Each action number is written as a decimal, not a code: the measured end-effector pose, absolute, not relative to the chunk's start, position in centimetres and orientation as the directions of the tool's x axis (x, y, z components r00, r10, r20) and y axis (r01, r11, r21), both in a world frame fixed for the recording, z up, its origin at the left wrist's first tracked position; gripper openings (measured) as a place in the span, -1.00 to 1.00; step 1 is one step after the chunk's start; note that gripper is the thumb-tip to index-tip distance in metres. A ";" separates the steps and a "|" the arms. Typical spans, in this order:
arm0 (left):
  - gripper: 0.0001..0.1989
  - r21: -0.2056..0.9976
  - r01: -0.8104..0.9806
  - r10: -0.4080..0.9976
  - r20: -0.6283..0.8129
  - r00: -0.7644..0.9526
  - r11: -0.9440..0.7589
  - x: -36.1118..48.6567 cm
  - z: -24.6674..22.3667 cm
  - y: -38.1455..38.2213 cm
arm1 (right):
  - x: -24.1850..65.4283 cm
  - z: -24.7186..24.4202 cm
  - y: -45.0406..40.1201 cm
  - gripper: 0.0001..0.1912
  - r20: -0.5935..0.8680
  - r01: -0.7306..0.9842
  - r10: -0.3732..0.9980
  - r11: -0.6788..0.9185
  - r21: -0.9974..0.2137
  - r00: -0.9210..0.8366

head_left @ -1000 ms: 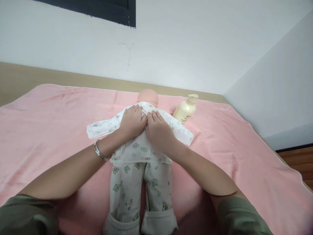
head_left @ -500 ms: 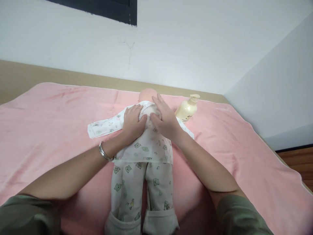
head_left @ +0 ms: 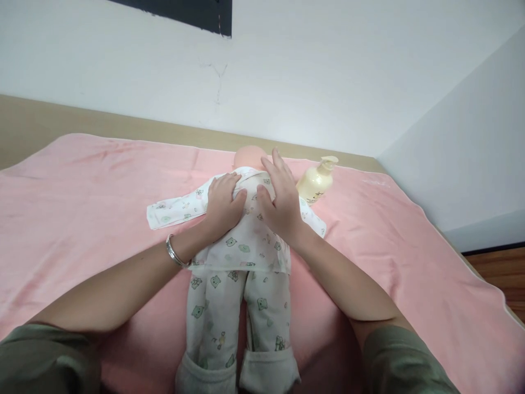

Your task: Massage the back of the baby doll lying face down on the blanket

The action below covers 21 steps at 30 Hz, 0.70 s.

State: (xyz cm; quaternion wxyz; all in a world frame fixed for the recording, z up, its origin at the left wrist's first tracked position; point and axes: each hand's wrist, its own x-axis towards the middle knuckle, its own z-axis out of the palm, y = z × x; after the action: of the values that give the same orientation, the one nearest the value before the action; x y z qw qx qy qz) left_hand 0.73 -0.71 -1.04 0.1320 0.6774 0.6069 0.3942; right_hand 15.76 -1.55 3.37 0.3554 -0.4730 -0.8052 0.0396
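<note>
- Head view, from where I stand: a bald doll (head_left: pixel 249 157) with a smooth, rounded head lies lengthwise on a pink blanket (head_left: pixel 102 219), head toward the wall (head_left: pixel 307 71).
- Doll's shirt (head_left: pixel 241 246): white soft cloth, small green animal prints, straight lower hem, one sleeve (head_left: pixel 176 212) stretched flat out to the left.
- Trousers (head_left: pixel 262 312): matching print, legs side by side, the bottoms turned up in thick plain cuffs (head_left: pixel 268 369).
- Blanket is smooth with a faint sheen, a few creases, rounded corners and a pale edging; tan board (head_left: pixel 82 117) shows behind it.
- Left hand (head_left: pixel 225 202): palm down on the shirt's upper part, fingers close together, thumb held apart; grips nothing. Shiny metal bangle (head_left: pixel 175 251) round that wrist.
- Right hand (head_left: pixel 283 202): over the shirt's other side, fingers extended, slightly parted, thumb well out, fingertips near the head. Cannot tell whether the palm touches cloth.
- Pump bottle (head_left: pixel 316 181): glossy, cream-coloured, rounded shoulders, dark lettering; it leans right, beyond the right hand, near the blanket's far edge.
</note>
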 end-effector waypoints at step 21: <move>-0.50 0.639 0.731 0.919 0.393 -0.038 -0.242 0.7 -1.0 -0.7 | 15.6 2.1 -1.3 -0.35 0.460 0.709 0.828 0.531 -0.465 -0.319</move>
State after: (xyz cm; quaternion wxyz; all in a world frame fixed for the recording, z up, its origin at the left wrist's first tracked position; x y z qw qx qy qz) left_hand 0.73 -0.69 -1.03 0.1198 0.6830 0.6038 0.3933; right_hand 15.56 -1.28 2.10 0.3375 -0.4760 -0.8072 0.0888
